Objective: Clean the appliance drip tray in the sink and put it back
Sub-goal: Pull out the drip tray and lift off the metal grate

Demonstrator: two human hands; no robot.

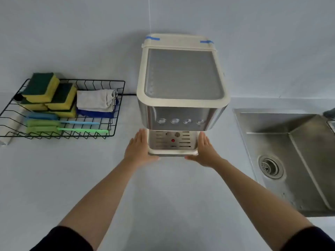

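A cream and steel countertop appliance (181, 73) stands against the wall, with four round buttons on its front. At its base sits the drip tray (172, 152), cream-rimmed, with a slotted metal grate and a red dot. My left hand (139, 147) lies flat against the tray's left side and my right hand (204, 149) against its right side. The fingers of both point to the wall and the thumbs curl under the tray's front corners. The tray is inside the appliance's base.
A steel sink (297, 142) with a drain strainer (271, 166) lies to the right. A black wire rack (116, 98) at the left holds yellow-green sponges (41, 86), folded cloths (96, 100) and green and blue brushes (81, 131). Grey countertop lies in front.
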